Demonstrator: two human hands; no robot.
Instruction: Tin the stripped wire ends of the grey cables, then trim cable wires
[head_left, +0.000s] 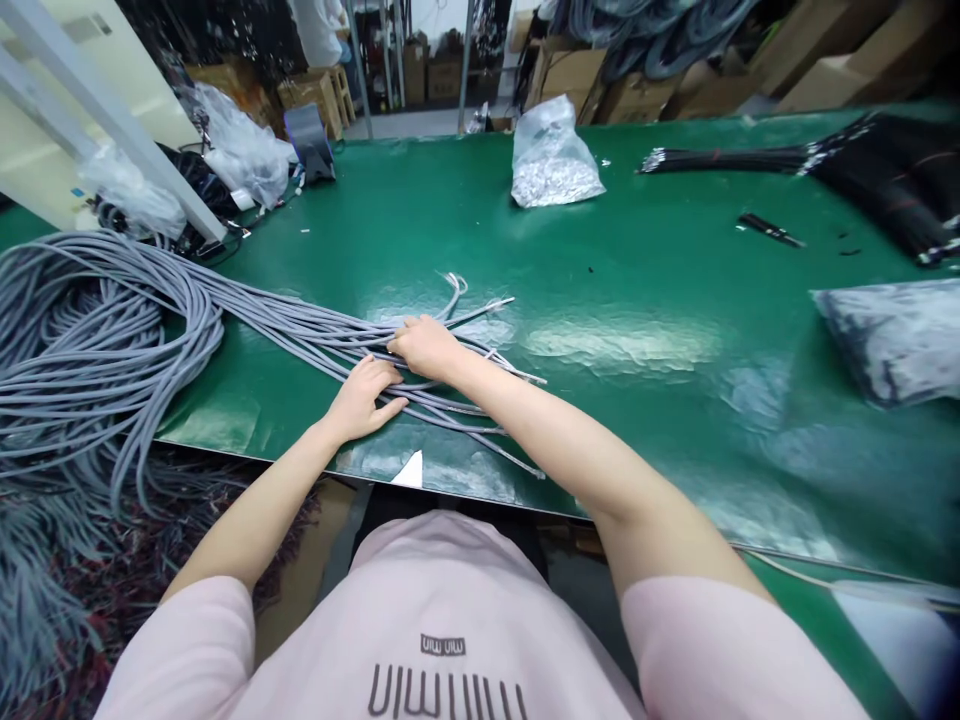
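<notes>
A bundle of grey cables [292,322] runs across the green table from the big coil [172,300] at the left, its loose ends fanning out to the right. My left hand [364,400] lies on the near side of the bundle, thumb spread away from the fingers. Just beyond it, my right hand [426,348] bends over the top of the bundle with its fingers curled down onto some cables. Its fingertips are partly hidden. Several stripped cable ends stick out past my right hand, and a few pass under my right forearm.
A clear bag of small silvery parts [555,165] stands at the back. To the right lie black cable bundles [885,165], a dark slim tool [771,230] and another filled bag [892,340]. A white scrap [410,470] sits at the front edge [465,495]. More cables hang below left.
</notes>
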